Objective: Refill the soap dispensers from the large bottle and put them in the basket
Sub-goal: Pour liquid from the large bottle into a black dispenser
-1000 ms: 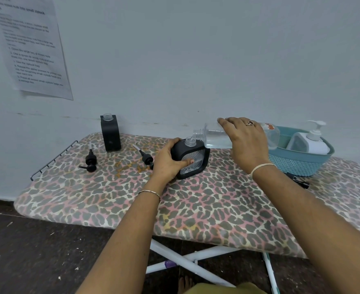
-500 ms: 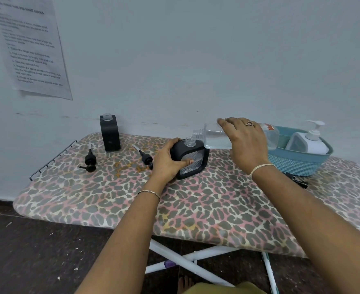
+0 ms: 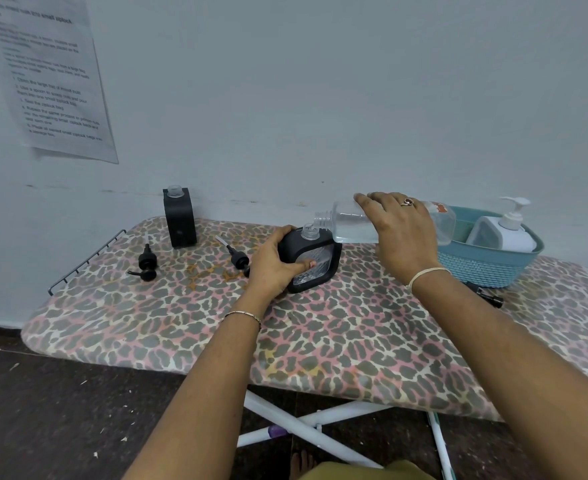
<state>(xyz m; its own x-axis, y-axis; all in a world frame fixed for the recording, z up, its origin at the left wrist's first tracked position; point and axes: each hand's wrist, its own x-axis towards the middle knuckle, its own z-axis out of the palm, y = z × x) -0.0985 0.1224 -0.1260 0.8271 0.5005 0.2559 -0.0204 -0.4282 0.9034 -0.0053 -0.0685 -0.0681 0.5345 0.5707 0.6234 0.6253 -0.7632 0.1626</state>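
Observation:
My left hand [image 3: 274, 265] grips a black soap dispenser [image 3: 320, 261] with a clear window, tilted on the ironing board [image 3: 320, 341]. Its clear neck is open. My right hand [image 3: 401, 233] holds the large clear bottle [image 3: 351, 225] on its side, its open mouth just above the dispenser's neck. A second black dispenser [image 3: 179, 218] stands upright without a pump at the back left. Two black pump heads [image 3: 147, 263] [image 3: 237, 259] lie on the board. The blue basket [image 3: 486, 268] at the right holds a white dispenser [image 3: 505, 230] with its pump on.
A black cap-like part [image 3: 486, 294] lies in front of the basket. A wire rack edge [image 3: 81, 263] marks the board's left end. A printed sheet [image 3: 48, 74] hangs on the wall. The board's white legs [image 3: 303, 427] cross below.
Almost nothing differs; both hands keep the same grips, with the bottle's mouth held over the dispenser's neck.

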